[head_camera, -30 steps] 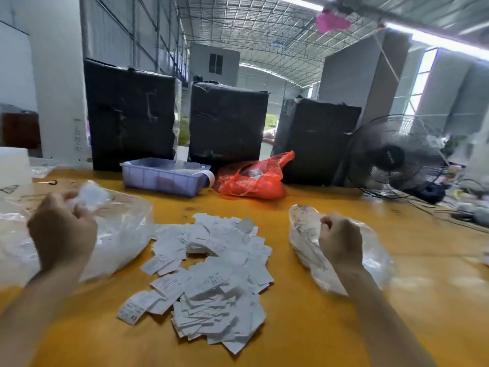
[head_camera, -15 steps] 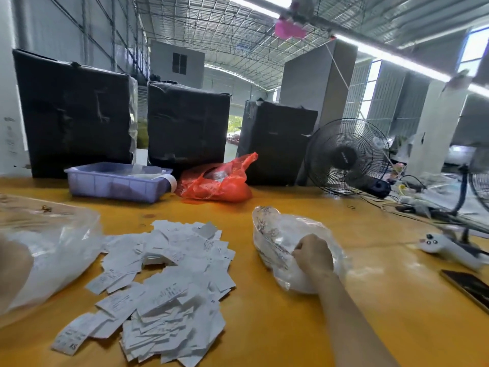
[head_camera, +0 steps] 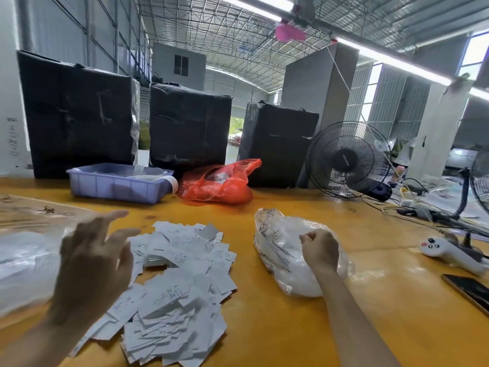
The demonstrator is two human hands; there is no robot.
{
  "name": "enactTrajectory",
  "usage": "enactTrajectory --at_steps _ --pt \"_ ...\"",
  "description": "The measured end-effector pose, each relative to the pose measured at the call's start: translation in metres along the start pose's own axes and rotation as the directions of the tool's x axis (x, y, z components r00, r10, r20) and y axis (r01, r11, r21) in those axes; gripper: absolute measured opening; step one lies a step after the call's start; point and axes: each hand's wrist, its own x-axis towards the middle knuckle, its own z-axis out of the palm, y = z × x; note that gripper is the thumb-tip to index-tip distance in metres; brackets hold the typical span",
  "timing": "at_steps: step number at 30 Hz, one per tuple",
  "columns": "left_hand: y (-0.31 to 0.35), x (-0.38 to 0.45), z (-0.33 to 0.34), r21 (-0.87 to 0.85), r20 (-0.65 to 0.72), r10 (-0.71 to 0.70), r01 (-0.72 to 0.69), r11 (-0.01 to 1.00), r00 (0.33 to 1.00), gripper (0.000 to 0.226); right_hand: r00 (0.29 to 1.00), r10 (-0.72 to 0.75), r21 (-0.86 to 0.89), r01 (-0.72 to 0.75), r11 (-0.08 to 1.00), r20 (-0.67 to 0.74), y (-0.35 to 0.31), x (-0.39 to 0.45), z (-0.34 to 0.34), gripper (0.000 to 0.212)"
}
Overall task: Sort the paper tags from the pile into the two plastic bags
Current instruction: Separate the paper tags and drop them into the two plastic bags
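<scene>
One tag pile [head_camera: 174, 282] between two plastic bags: left hand [head_camera: 90, 263] spread, empty, above it; right hand [head_camera: 321, 250] fisted on the right bag [head_camera: 277, 242], left bag [head_camera: 23, 260] apart.

The pile of white printed paper tags [head_camera: 174, 282] lies loose and overlapping on the yellow bench [head_camera: 277, 327], low in the centre of the frame. A clear plastic bag [head_camera: 23, 260] sits crumpled at the left edge; the other bag [head_camera: 277, 247], printed and bulging, lies right of centre.
</scene>
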Motion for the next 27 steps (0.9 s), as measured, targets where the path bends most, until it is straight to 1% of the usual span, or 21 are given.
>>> enactTrajectory --at_steps 2,3,4,5,7,8,9,10,11,12,13,14,15,16,17,18,19,21,23,25,27 --pt "0.015 -0.003 -0.003 -0.052 0.042 0.062 -0.059 0.997 0.997 0.037 1.000 -0.023 -0.010 0.023 1.000 -0.002 -0.004 -0.004 -0.001 0.014" --pt "0.022 -0.004 -0.003 -0.126 0.048 0.070 -0.063 0.990 0.996 0.037 0.999 -0.039 0.010 0.039 0.999 0.014 -0.007 -0.006 -0.002 0.014" --pt "0.028 -0.004 -0.004 -0.190 0.061 0.082 -0.069 0.979 0.995 0.037 0.997 -0.059 0.094 0.054 0.994 0.050 -0.012 -0.010 -0.003 0.013" --pt "0.032 -0.006 -0.003 -0.253 0.061 0.111 -0.092 0.963 0.992 0.035 0.991 -0.076 0.261 0.044 0.964 0.112 -0.019 -0.015 -0.005 0.012" --pt "0.043 -0.012 -0.001 -0.428 0.143 0.101 -0.030 0.903 0.984 0.028 0.932 -0.168 0.624 -0.074 0.778 0.321 -0.044 -0.033 -0.010 0.018" --pt "0.049 -0.013 -0.003 -0.527 0.221 0.027 0.097 0.844 0.975 0.019 0.863 -0.259 0.719 -0.158 0.676 0.433 -0.058 -0.045 -0.011 0.022" --pt "0.054 -0.013 -0.003 -0.606 0.354 -0.051 0.271 0.748 0.934 0.007 0.776 -0.352 0.753 -0.228 0.617 0.524 -0.071 -0.057 -0.009 0.025" --pt "0.059 -0.012 -0.004 -0.636 0.524 -0.107 0.472 0.610 0.845 0.019 0.677 -0.439 0.757 -0.277 0.592 0.591 -0.081 -0.070 -0.005 0.024" --pt "0.059 -0.012 -0.003 -0.624 0.672 -0.114 0.643 0.443 0.731 0.042 0.577 -0.509 0.747 -0.309 0.588 0.639 -0.091 -0.084 0.000 0.022" --pt "0.059 -0.012 0.000 -0.599 0.765 -0.097 0.758 0.256 0.637 0.061 0.492 -0.556 0.734 -0.327 0.595 0.670 -0.097 -0.097 0.005 0.020" --pt "0.057 -0.010 0.001 -0.579 0.805 -0.089 0.809 0.100 0.587 0.074 0.429 -0.586 0.721 -0.316 0.616 0.688 -0.100 -0.108 0.011 0.020" --pt "0.055 -0.008 0.000 -0.573 0.817 -0.088 0.820 -0.016 0.569 0.081 0.379 -0.604 0.709 -0.288 0.643 0.701 -0.102 -0.117 0.014 0.020" --pt "0.052 -0.007 -0.001 -0.577 0.816 -0.112 0.813 -0.082 0.567 0.078 0.337 -0.612 0.695 -0.259 0.671 0.716 -0.103 -0.123 0.016 0.020" --pt "0.050 -0.006 -0.002 -0.588 0.806 -0.162 0.801 -0.110 0.569 0.063 0.309 -0.610 0.681 -0.245 0.690 0.730 -0.104 -0.127 0.017 0.020" --pt "0.049 -0.006 -0.002 -0.605 0.786 -0.222 0.791 -0.092 0.576 0.041 0.307 -0.596 0.667 -0.243 0.704 0.742 -0.103 -0.128 0.017 0.020" --pt "0.047 -0.006 -0.002 -0.611 0.769 -0.277 0.790 -0.054 0.576 0.021 0.331 -0.576 0.657 -0.244 0.713 0.748 -0.103 -0.128 0.017 0.018" --pt "0.046 -0.006 -0.001 -0.610 0.760 -0.311 0.791 -0.038 0.571 0.011 0.376 -0.548 0.651 -0.246 0.718 0.747 -0.103 -0.126 0.017 0.016" --pt "0.046 -0.007 -0.001 -0.596 0.774 -0.313 0.800 -0.066 0.551 0.017 0.468 -0.493 0.648 -0.264 0.714 0.734 -0.102 -0.123 0.018 0.009" --pt "0.046 -0.008 0.000 -0.587 0.782 -0.311 0.806 -0.076 0.540 0.027 0.527 -0.445 0.652 -0.310 0.692 0.724 -0.101 -0.122 0.020 0.004" --pt "0.048 -0.008 0.001 -0.604 0.763 -0.329 0.796 -0.052 0.557 0.025 0.563 -0.390 0.651 -0.392 0.650 0.729 -0.101 -0.121 0.023 0.007" --pt "0.047 -0.009 0.003 -0.636 0.718 -0.383 0.771 -0.023 0.581 0.020 0.554 -0.332 0.623 -0.497 0.604 0.763 -0.102 -0.121 0.023 0.022"
